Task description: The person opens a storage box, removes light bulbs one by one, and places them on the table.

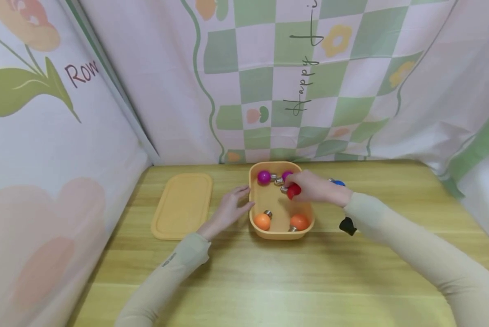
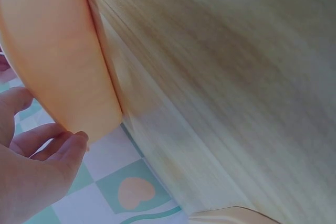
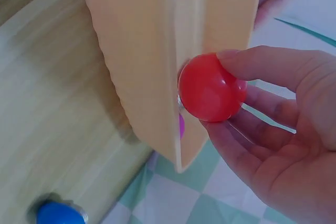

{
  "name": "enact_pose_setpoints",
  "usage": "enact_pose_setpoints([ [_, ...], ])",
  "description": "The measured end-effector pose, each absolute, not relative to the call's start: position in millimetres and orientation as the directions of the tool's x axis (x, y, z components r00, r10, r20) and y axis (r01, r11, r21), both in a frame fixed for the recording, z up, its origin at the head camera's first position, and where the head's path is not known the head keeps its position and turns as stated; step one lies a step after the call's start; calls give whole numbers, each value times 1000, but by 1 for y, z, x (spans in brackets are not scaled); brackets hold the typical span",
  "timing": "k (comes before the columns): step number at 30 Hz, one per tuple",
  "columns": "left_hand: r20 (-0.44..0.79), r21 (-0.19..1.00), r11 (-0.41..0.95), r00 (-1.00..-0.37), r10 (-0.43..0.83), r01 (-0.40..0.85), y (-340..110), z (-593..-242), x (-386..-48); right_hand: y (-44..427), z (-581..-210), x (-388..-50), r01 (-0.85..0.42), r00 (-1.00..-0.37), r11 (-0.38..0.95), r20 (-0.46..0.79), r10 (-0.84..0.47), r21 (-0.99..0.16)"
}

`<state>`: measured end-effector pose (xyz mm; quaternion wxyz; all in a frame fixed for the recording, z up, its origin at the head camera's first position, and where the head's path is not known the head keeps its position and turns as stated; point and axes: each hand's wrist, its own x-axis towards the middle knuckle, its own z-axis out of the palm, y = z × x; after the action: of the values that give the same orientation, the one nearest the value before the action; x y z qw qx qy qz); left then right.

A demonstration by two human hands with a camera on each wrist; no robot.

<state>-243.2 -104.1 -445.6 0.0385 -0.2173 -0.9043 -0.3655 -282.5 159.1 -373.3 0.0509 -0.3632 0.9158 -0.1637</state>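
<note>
My right hand (image 1: 311, 186) pinches a red light bulb (image 3: 210, 87) between thumb and fingers, over the inside of a yellow-orange plastic box (image 1: 282, 235). The bulb's metal screw base points left in the head view. My left hand (image 1: 228, 210) is at the box's left side, its fingertips touching the wall near the rim. Inside the box lie a purple bulb (image 1: 263, 177) and, partly behind my right hand, another purple bulb (image 1: 287, 175). An orange bulb (image 1: 262, 221) and a red-orange bulb (image 1: 299, 222) lie at the near end.
A flat yellow-orange lid (image 1: 182, 206) lies on the wooden table (image 1: 269, 281) left of the box. Right of the box are a blue bulb (image 1: 338, 183), partly hidden by my right arm, and a black object (image 1: 347, 226). A checkered curtain (image 1: 256, 86) hangs behind.
</note>
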Motion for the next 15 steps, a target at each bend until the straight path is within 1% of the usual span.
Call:
enact_pose_setpoints([
  [4, 219, 652, 638, -907, 361, 411, -104, -447, -243, 168, -366, -283, -655, -737, 679, 83, -670, -332],
  [8, 216, 660, 632, -909, 357, 406, -104, -447, -243, 179, -361, -287, -668, -739, 686, 152, -656, -289],
  [11, 219, 655, 634, -906, 361, 411, -105, -445, -243, 189, -358, -290, -666, -744, 696, 187, -641, -268],
  [15, 214, 649, 639, -905, 367, 413, -105, -445, -243, 203, -353, -290, -653, -757, 706, 211, -618, -274],
])
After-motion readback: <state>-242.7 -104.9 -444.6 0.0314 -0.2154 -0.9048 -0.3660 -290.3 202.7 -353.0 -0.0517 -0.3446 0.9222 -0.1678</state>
